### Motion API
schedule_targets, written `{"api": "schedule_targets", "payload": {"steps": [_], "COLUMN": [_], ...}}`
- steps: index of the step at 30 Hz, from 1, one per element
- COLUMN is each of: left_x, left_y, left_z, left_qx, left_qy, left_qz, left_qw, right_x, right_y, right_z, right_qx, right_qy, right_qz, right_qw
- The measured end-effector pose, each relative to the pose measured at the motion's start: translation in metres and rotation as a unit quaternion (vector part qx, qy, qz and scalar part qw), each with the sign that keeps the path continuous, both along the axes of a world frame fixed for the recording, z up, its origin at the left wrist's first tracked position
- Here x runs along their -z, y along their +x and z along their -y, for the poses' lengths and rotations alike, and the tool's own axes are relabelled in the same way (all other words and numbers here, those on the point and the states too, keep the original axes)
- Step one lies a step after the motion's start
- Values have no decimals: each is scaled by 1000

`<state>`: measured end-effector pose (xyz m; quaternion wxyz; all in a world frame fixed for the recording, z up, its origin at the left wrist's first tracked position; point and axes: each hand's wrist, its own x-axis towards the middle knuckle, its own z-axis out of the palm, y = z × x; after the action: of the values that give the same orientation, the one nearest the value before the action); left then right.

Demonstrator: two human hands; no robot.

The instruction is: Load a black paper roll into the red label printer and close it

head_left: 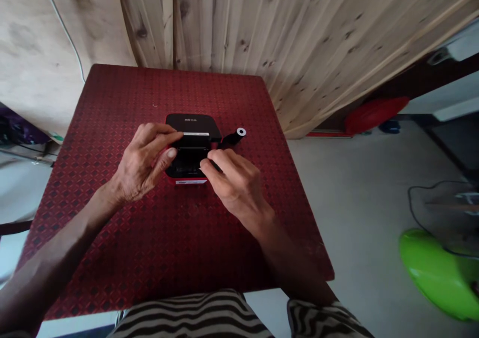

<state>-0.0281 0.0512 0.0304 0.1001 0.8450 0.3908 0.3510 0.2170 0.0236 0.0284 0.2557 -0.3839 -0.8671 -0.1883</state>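
A small black-and-red device (190, 168), which looks like a label or receipt printer, sits on the table with its black lid (192, 123) raised and its dark inside showing. My left hand (144, 158) is at its left side, fingers on the lid's edge near a white strip and thumb lower down by the opening. At the right side of the opening, the thumb and fingertips of my right hand (234, 178) are pinched together; what lies between them is hidden. Just behind the right hand is a dark roll (235, 135) with a white end, on its side.
The table (179, 258) has a red patterned cover and stands against a wooden plank wall (232, 24). To the right on the floor is a bright green plastic object (437, 273); farther back lies a red one (376, 113). A cable (63, 26) hangs at the upper left.
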Motion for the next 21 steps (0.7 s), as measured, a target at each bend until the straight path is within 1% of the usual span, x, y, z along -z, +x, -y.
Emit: {"api": "schedule_targets", "payload": {"steps": [2,4,7,11,18,21], "left_x": [9,18,26,30,35,35], "left_y": [-1,-2,-3,-2,0,1], "left_z": [6,9,12,14,14,14], "left_qx": [10,19,20,10,-15,-28], "left_qy": [6,7,12,34,62,68], "left_qz": [-1,-7,-13,-26,-63,-73], "left_qw": [1000,1000,1000,999,996,995], "right_x": [2,4,4,2,2,1], "right_y": [-2,-2,-2,-2,-2,-2], "right_z": [0,1,3,6,9,8], "right_qx": [6,3,-3,7,11,14], "right_qy": [-15,-48,-90,-107,-90,-96], "right_qz": [-6,-4,6,15,15,17], "right_qw": [1000,999,996,994,996,995]}}
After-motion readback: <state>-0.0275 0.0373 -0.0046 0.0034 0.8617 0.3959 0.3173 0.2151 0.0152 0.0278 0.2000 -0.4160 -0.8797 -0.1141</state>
